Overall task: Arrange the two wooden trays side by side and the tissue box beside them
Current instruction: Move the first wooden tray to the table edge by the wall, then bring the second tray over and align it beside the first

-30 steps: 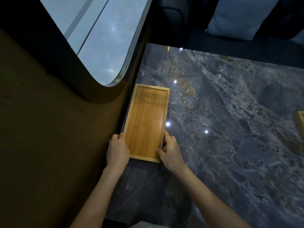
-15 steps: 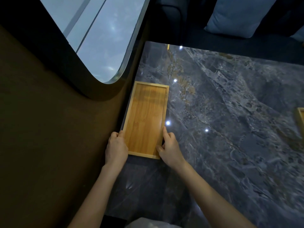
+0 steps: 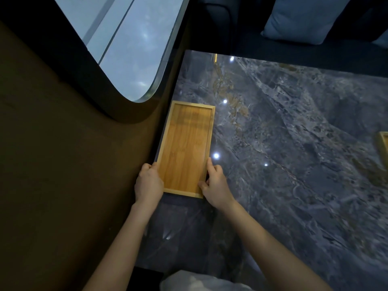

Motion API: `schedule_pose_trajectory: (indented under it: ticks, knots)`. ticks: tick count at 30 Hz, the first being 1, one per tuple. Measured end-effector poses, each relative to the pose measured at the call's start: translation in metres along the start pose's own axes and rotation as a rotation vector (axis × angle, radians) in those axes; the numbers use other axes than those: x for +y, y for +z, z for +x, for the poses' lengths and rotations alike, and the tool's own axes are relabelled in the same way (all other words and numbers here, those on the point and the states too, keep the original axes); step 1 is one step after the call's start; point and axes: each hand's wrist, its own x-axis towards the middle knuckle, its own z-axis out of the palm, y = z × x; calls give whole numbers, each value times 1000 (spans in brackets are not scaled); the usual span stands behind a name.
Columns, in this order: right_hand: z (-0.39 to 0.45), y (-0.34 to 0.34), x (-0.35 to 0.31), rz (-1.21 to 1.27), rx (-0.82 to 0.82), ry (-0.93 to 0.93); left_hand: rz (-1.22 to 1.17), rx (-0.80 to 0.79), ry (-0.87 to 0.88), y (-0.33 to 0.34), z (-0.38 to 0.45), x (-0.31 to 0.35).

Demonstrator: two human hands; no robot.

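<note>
A long wooden tray [image 3: 185, 143] lies flat on the dark marble table [image 3: 283, 143], its left side along the table's left edge by the wall. My left hand [image 3: 148, 181] grips the tray's near left corner. On the near right corner sits my right hand [image 3: 216, 183], fingers against the rim. A corner of a second wooden tray [image 3: 383, 148] shows at the right border of the view. No tissue box is in view.
A brown wall panel [image 3: 63, 164] with a rounded window [image 3: 130, 38] runs along the table's left. Beyond the far table edge is a dark seat with a pale blue cushion [image 3: 304, 17]. Pale cloth [image 3: 199, 281] lies at the bottom.
The tray has slid slightly closer to the wall edge and straightened along it. Both hands stay on its near corners.
</note>
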Motion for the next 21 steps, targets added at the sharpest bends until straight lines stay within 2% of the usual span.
schedule_pose_trajectory:
  ticks: [4,8,11,17,21]
  knots:
    - [0,-1,0,-38,-20,16,72,-42,3,-6,4,2]
    - [2,-18,-2,26,-88,30,233,-186,-7,-21,9,15]
    - [-10,-45,0,-70,-131,72,388,-265,29,-34,5,38]
    - [-41,-110,36,-297,-172,44,439,-212,217,-39,-3,112]
    - [-71,-163,68,-379,-54,89,434,-142,336,-21,-11,174]
